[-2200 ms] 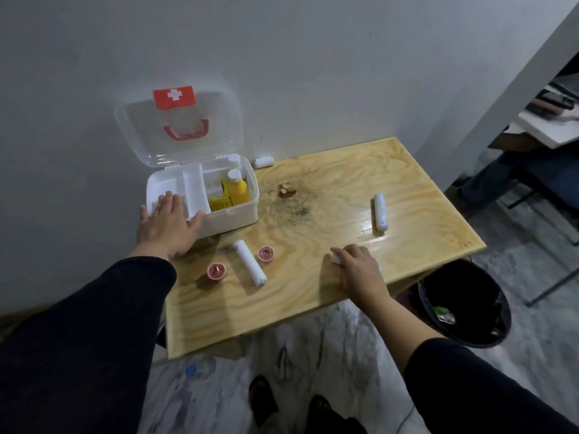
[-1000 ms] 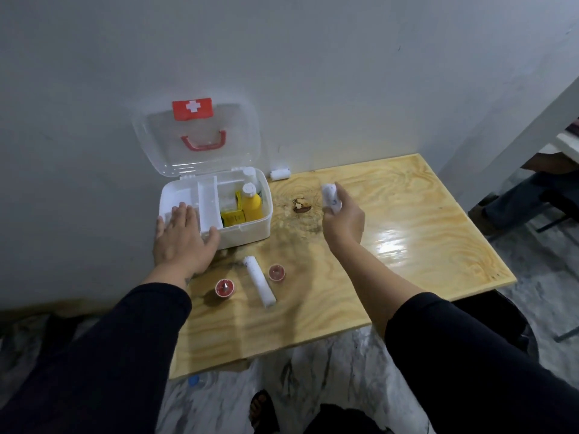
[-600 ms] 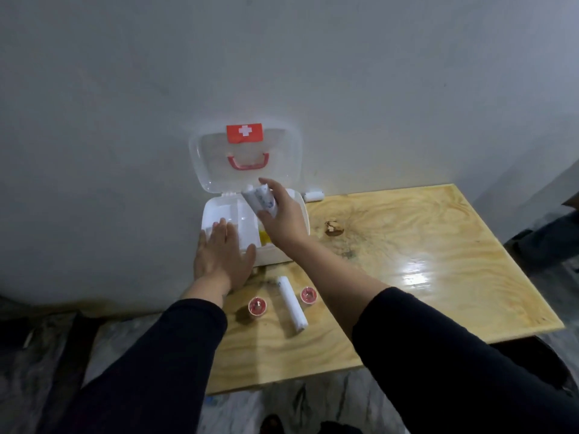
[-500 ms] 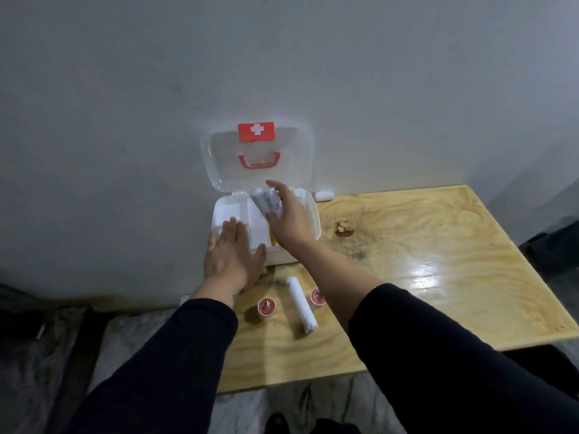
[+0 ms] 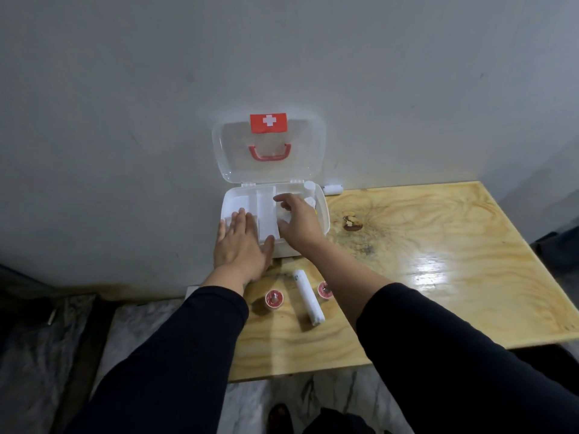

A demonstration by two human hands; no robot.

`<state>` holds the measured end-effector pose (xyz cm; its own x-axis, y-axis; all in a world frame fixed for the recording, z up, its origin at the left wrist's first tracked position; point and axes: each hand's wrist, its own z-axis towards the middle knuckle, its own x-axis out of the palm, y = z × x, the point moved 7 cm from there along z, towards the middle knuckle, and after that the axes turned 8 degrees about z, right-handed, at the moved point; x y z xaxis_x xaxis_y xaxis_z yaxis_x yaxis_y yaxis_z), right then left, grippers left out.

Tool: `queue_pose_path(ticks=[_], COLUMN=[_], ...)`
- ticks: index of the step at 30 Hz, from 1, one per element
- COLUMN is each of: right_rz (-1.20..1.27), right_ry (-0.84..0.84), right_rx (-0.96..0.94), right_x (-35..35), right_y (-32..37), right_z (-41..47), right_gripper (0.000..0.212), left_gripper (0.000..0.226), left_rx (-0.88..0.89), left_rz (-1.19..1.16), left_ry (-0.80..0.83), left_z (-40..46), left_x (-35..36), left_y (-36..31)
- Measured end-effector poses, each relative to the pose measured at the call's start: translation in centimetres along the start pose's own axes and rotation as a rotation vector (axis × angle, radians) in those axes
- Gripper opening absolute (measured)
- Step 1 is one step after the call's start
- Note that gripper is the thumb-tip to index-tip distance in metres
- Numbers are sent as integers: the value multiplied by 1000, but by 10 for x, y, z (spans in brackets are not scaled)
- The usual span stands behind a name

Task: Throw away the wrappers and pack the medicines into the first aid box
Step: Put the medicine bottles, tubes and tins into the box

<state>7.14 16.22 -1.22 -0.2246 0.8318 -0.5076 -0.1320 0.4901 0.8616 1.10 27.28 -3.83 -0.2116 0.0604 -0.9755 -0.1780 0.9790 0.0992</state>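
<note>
Long dark sleeves [image 5: 188,355], bare hands [image 5: 241,249].

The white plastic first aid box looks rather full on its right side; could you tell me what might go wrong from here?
The white roll in the right hand may not fit beside the bottles. The clear lid leaning against the wall could drop onto the fingers.

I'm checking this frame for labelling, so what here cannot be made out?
- Head view: right hand covers the box compartment; whether it holds anything is hidden.
- Box contents are washed out white.
- Right red roll is partly behind the forearm.
- Roll beside the box: too small.
</note>
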Motion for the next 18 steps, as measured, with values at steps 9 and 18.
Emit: queue_pose_path(ticks=[9,18], right_rz=[-76,-200], right_ry=[-89,-55], right_rx=[-175,110], right_x=[-43,-24], right_y=[17,-53], right_z=[-30,-76], right_gripper=[34,24], left_gripper=[72,69], left_rx=[-17,12], left_rz=[-17,-47], left_ry=[21,19], left_z=[0,-3], left_x=[0,-1], left_y=[2,1])
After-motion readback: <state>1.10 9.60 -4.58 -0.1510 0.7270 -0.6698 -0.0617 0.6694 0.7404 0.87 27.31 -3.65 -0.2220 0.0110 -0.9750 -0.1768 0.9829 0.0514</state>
